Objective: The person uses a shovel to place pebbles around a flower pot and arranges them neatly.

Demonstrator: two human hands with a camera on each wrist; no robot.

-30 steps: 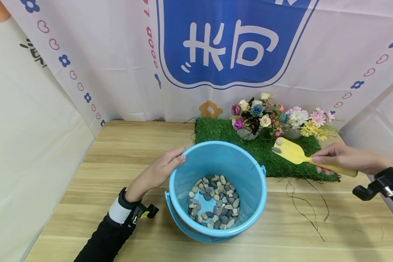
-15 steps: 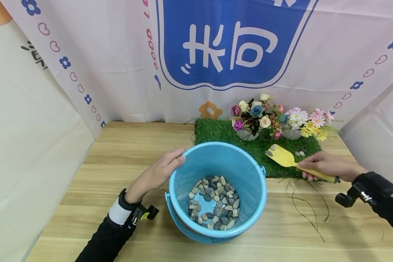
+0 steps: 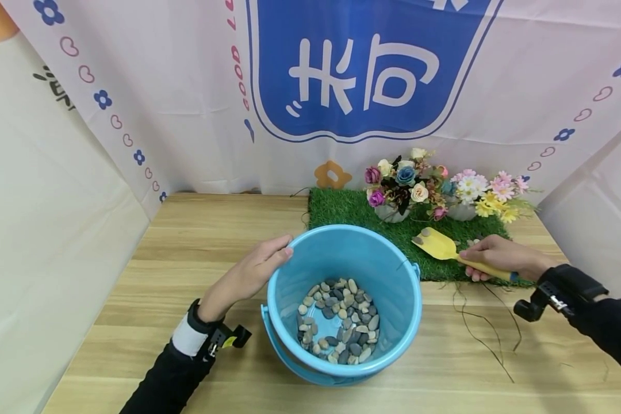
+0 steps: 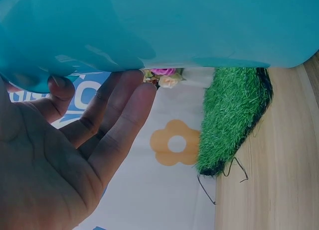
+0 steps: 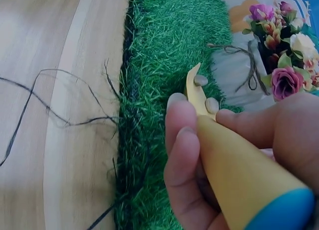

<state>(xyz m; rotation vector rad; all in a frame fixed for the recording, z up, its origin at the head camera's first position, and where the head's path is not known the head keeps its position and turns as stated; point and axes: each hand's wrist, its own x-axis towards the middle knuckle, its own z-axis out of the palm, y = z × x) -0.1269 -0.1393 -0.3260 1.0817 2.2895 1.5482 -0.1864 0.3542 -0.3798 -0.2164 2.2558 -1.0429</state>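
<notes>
In the head view, a light-blue bucket [image 3: 414, 322] stands on the table with many grey and tan pebbles [image 3: 348, 319] in its bottom. My left hand [image 3: 250, 267] rests against its left rim, the fingers fairly straight along the outside and the thumb at the rim. My right hand [image 3: 502, 256] grips the handle of a yellow trowel [image 3: 437, 244]. Two pebbles [image 5: 212, 105] lie on the blade, also visible in the right wrist view. The trowel is over green artificial turf [image 3: 336, 204]; a few pebbles [image 3: 471, 241] on the turf are partly hidden by the right hand.
Two pots of artificial flowers, one with roses [image 3: 406, 181] and one with daisies [image 3: 489, 192], stand at the back of the turf. Loose dark strands [image 3: 478, 328] lie on the wooden table [image 3: 176, 241]. A printed curtain [image 3: 196, 115] hangs behind.
My right hand has moved the trowel left and slightly down, in front of the flower pots. Pebbles on the turf came into view beside it. The left hand and the bucket stay put.
</notes>
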